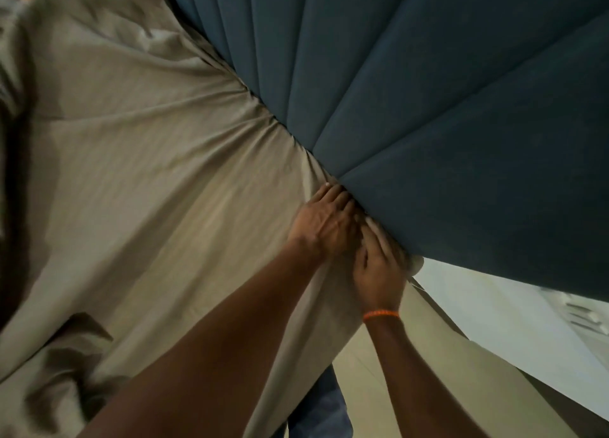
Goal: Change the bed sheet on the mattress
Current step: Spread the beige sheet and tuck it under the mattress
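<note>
A: Sheet point(158, 180), where?

B: Tan, spread over the mattress, edge bunched into the seam where it meets the headboard point(445, 114). That seam runs diagonally, upper left to lower right. The corner hangs loose past it, lower right.

A: Hands?

B: I see both at the seam's lower end, touching each other. Left hand point(324, 221) flat, fingers straight, tips jammed into the gap. Right hand point(379, 269), orange band point(380, 314) at the wrist, just below it, fingers pressed down on cloth. Whether either grips anything, can't tell; tips are hidden.

A: Next?

B: My guess: tuck onward along the seam toward the corner. Right hand's nearer.
</note>
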### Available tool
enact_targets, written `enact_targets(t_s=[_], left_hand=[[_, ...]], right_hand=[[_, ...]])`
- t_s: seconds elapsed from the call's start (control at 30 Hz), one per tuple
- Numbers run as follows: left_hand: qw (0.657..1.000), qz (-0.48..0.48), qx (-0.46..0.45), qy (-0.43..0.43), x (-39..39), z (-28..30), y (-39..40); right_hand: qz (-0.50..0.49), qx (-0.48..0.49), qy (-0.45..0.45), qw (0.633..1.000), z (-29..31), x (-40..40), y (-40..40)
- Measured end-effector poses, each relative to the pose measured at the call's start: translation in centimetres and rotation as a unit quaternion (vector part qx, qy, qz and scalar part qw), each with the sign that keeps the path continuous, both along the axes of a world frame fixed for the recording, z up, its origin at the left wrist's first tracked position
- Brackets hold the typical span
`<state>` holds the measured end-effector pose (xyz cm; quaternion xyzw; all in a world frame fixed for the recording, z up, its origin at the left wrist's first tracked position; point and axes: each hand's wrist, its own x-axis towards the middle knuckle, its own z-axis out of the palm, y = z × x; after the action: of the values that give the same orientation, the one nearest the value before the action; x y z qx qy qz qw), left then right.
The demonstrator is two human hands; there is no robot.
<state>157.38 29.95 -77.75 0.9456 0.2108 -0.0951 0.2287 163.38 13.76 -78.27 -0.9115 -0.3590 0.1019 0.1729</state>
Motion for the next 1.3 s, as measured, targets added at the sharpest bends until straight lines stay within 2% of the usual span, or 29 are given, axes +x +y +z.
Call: enact_targets(t_s=[0.07, 0.2, 0.3, 0.4, 0.47, 0.63, 0.67, 0.77, 0.8, 0.9, 0.97, 1.03, 1.1, 1.2, 1.3], left_hand=[[0.999, -0.020, 0.016, 0.043, 1.6, -0.3, 0.0], [0.986, -0.098, 0.070, 0.117, 3.5, -1.6, 0.8], [0.981, -0.126, 0.072, 0.125, 3.6, -1.5, 1.3], [0.995, -0.067, 0.035, 0.062, 3.1, -0.8, 0.7], [1.000, 0.000, -0.001, 0.019, 1.8, -0.6, -0.8], [0.983, 0.132, -0.106, -0.064, -4.5, -0.2, -7.1], [0.978, 0.151, -0.122, -0.077, -5.8, 0.0, -8.5], [0.957, 0.238, -0.136, -0.099, -9.0, 1.4, -12.7], [0.952, 0.262, -0.122, -0.097, -9.8, 1.9, -14.0], [0.961, 0.264, -0.054, -0.064, -11.3, 2.8, -17.9], [0.976, 0.214, -0.023, -0.039, -11.5, 3.1, -20.5], [0.985, 0.171, 0.001, 0.001, -11.4, 3.1, -22.4], [0.985, 0.163, 0.025, 0.048, -11.1, 2.7, -23.7], [0.979, 0.177, 0.068, 0.079, -10.8, 2.0, -24.6], [0.981, 0.161, 0.090, 0.066, -9.7, 1.9, -25.2]], right_hand=[[0.001, -0.043, -0.065, 0.997, 0.3, -1.0, -3.0], [-0.102, 0.016, 0.067, 0.992, 0.0, -1.0, -3.0], [-0.178, -0.004, 0.152, 0.972, -0.3, 0.7, -1.7], [-0.289, -0.002, 0.272, 0.918, -0.7, 3.1, 0.0], [-0.350, 0.042, 0.334, 0.874, -1.4, 3.5, 0.4], [-0.353, 0.059, 0.370, 0.857, -1.7, 1.2, -3.0], [-0.370, 0.086, 0.393, 0.837, -1.6, 0.8, -3.7], [-0.429, 0.155, 0.491, 0.742, -0.8, -0.9, -5.9], [-0.423, 0.152, 0.506, 0.736, -0.6, -1.3, -6.4], [-0.393, 0.177, 0.527, 0.733, -0.4, -0.7, -7.3], [-0.395, 0.212, 0.522, 0.726, -0.4, 0.8, -7.1], [-0.415, 0.245, 0.522, 0.704, -0.5, 1.9, -6.8], [-0.425, 0.247, 0.498, 0.714, -1.2, 2.5, -6.7], [-0.394, 0.196, 0.436, 0.785, -1.9, 2.6, -7.0], [-0.333, 0.170, 0.420, 0.827, -1.6, 3.7, -8.5]])
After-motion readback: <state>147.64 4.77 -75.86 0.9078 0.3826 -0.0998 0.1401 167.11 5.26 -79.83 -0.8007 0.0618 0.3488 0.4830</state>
